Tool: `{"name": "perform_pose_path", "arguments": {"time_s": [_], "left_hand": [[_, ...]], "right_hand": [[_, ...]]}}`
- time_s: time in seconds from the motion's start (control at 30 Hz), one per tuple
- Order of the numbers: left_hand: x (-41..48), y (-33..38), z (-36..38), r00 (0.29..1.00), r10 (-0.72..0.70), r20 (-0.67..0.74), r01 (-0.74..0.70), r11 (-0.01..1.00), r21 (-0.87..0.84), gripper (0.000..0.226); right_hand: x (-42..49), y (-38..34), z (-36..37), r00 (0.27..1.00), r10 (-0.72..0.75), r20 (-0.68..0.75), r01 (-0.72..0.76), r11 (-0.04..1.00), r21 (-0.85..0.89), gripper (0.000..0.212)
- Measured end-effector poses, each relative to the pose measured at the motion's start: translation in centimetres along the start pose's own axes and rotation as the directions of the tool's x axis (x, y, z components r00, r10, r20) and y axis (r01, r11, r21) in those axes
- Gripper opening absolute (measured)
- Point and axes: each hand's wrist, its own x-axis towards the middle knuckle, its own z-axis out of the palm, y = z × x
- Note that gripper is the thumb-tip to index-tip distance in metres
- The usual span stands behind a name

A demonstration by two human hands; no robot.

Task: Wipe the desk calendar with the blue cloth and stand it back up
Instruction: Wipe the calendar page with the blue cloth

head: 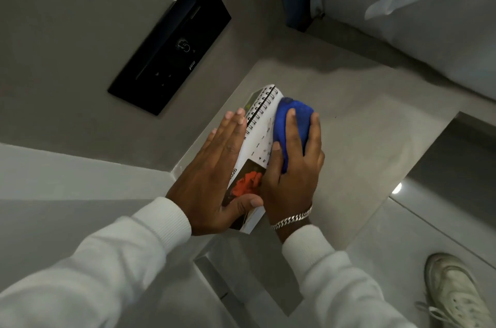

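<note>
Partly hidden by both hands, the white spiral-bound desk calendar with a red flower photo [261,126] sits over the grey ledge [362,139], its dates too blurred to read. Its long axis runs away from the person, with the wire spine on the left. The left hand [212,177] lays straight fingers behind it and clamps the front with the thumb. The right hand [295,174] grips the bunched blue cloth [292,123] against the page.

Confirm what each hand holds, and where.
Right hand grips the bunched cloth, fingers over its top. Left hand holds the calendar near its lower end, thumb on the front.
</note>
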Motion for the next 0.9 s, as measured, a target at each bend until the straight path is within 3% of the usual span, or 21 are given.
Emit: {"name": "perform_pose_path", "arguments": {"time_s": [0.23, 0.37, 0.5, 0.6, 0.73, 0.9], "left_hand": [[-0.2, 0.1, -0.1, 1.0, -0.006, 0.0, 0.006, 0.999, -0.041, 0.094], [-0.1, -0.1, 0.1, 1.0, 0.011, -0.006, -0.011, 1.0, -0.02, 0.094], [-0.1, -0.1, 0.0, 1.0, 0.013, -0.009, -0.013, 1.0, -0.01, 0.1], [-0.1, 0.0, -0.1, 1.0, -0.004, -0.007, 0.004, 1.0, -0.011, 0.101], [-0.1, 0.0, -0.3, 1.0, 0.002, 0.001, -0.002, 1.0, -0.009, 0.1], [-0.1, 0.0, -0.3, 1.0, 0.015, 0.012, -0.015, 1.0, 0.014, 0.101]], "right_hand": [[-5.7, 2.3, -1.0, 0.975, -0.081, 0.208, 0.086, 0.996, -0.015, 0.059], [-3.0, 1.1, -0.5, 0.98, -0.137, 0.146, 0.136, 0.991, 0.014, 0.057], [-0.3, 0.1, 0.2, 0.998, -0.019, 0.053, 0.018, 1.0, 0.013, 0.06], [-2.6, 1.2, -0.5, 0.988, -0.003, 0.154, 0.005, 1.0, -0.018, 0.06], [-6.9, 2.5, -1.5, 0.948, -0.125, 0.292, 0.134, 0.991, -0.008, 0.062], [-3.9, 1.9, -0.6, 0.954, -0.191, 0.233, 0.194, 0.981, 0.007, 0.061]]}}
